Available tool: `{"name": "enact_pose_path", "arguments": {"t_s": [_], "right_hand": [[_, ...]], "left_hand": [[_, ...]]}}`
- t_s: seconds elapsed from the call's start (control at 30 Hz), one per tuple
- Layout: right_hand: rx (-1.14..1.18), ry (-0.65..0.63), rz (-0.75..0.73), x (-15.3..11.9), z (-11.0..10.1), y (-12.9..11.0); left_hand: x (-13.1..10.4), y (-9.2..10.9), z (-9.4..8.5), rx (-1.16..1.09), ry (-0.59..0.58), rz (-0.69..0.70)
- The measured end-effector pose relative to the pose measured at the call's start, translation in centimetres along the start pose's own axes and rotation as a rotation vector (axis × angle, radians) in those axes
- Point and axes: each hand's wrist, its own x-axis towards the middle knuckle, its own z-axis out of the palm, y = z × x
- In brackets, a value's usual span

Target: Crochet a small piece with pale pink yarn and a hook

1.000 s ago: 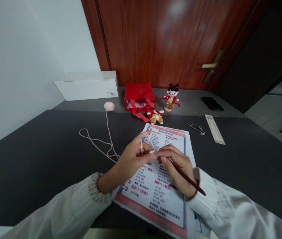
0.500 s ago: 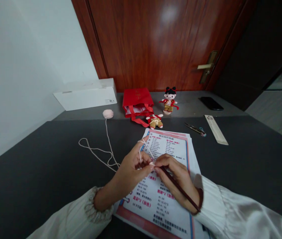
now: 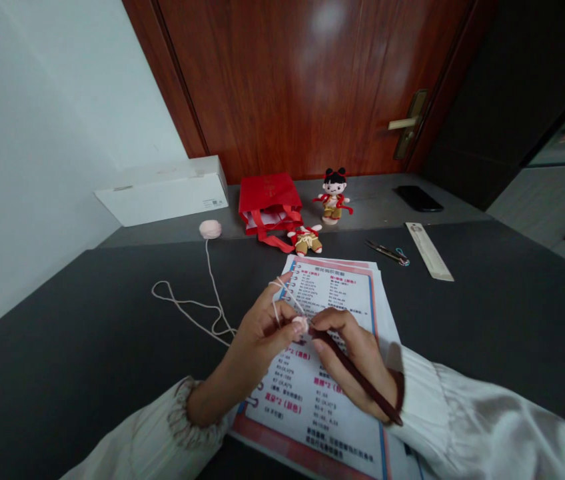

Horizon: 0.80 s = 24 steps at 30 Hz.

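Between the thumb and fingers of my left hand [image 3: 262,330] is a small pale pink crochet piece [image 3: 300,325]. Pale yarn [image 3: 216,290] loops over my raised left index finger and trails across the table to a pink yarn ball [image 3: 210,229]. My right hand [image 3: 355,353] grips a crochet hook with a dark brown handle [image 3: 357,377], its tip end close against the piece. Both hands are above printed pattern sheets [image 3: 332,427] with rows of text.
Behind the sheets are a red gift bag [image 3: 270,193], a headless crocheted doll body [image 3: 306,240] and a finished doll [image 3: 334,197]. Small thread snips [image 3: 387,253], a pale packet [image 3: 428,251] and a black phone [image 3: 418,198] lie right. A white box [image 3: 162,197] stands back left.
The pink piece now shows more openly at my left fingertips, and my right fingers have drawn slightly away from it. The whole view has shifted a little.
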Motion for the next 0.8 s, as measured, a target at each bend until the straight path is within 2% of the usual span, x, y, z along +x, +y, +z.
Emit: {"name": "enact_pose_path", "arguments": {"t_s": [0.07, 0.17, 0.27, 0.43, 0.5, 0.6, 0.67, 0.8], "right_hand": [[0.047, 0.007, -0.010, -0.1, 0.2, 0.1], [0.124, -0.050, -0.028, -0.2, 0.2, 0.2], [0.125, -0.087, -0.023, -0.2, 0.1, 0.3], [0.091, -0.137, -0.119, -0.3, 0.1, 0.7], [0.045, -0.155, -0.091, -0.2, 0.1, 0.7], [-0.063, -0.194, 0.057, -0.3, 0.2, 0.3], [-0.165, -0.289, 0.102, -0.6, 0.1, -0.2], [-0.343, -0.634, -0.024, -1.8, -0.7, -0.3]], "left_hand": [[0.0, -0.1, -0.1, -0.038, -0.032, -0.005], [0.0, -0.3, -0.3, -0.077, -0.058, -0.006], [0.1, -0.5, -0.4, -0.087, -0.056, -0.009], [0.1, -0.6, -0.3, -0.171, -0.055, -0.034], [0.0, -0.3, -0.4, -0.186, -0.054, -0.023], [-0.1, 0.6, -0.7, -0.208, -0.031, 0.000], [-0.2, 1.2, -1.0, -0.252, 0.007, 0.026], [-0.5, 1.5, -1.8, -0.301, 0.032, 0.042]]}}
